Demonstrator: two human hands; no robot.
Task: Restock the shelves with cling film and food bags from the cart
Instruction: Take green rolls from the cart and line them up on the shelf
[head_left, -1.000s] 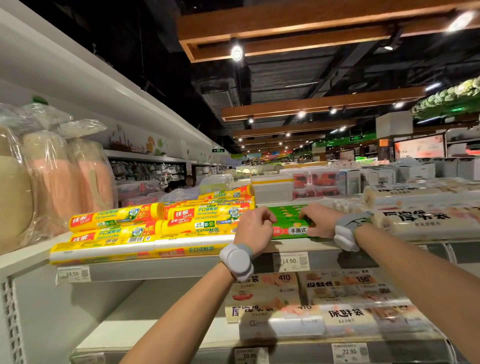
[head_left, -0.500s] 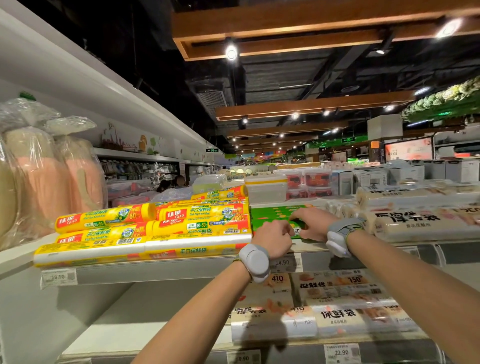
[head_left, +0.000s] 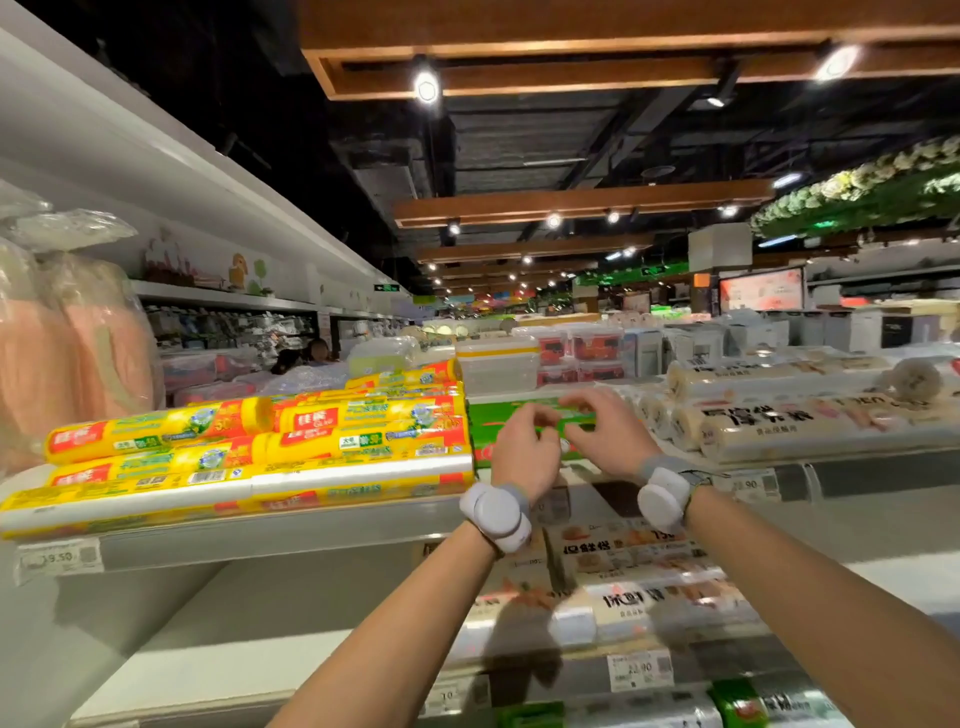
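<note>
we found the green box (head_left: 485, 434) just right of the yellow rolls (head_left: 311, 441), long axis along the edge of the shelf (head_left: 260, 535). left hand (head_left: 524, 454) and right hand (head_left: 608, 434) hung in front of it, fingers loosely curled, holding nothing; left hand nearer the rolls.

Yellow rolls (head_left: 260, 447): glossy plastic wrap, smooth, catching glare.
Green box (head_left: 498, 421): printed card, slight sheen.
Cream rolls (head_left: 779, 426): clear shiny film over matt printed labels.
Shelf (head_left: 260, 538): painted metal, matt, pale grey.
Price tag (head_left: 57, 558): paper behind clear plastic strip.
Wrist bands (head_left: 496, 512): grey woven cloth strap, smooth white plastic pod.
Bags (head_left: 78, 332) far left: thin crinkled clear plastic.
Ceiling beams (head_left: 571, 200): wood, satin brown.
</note>
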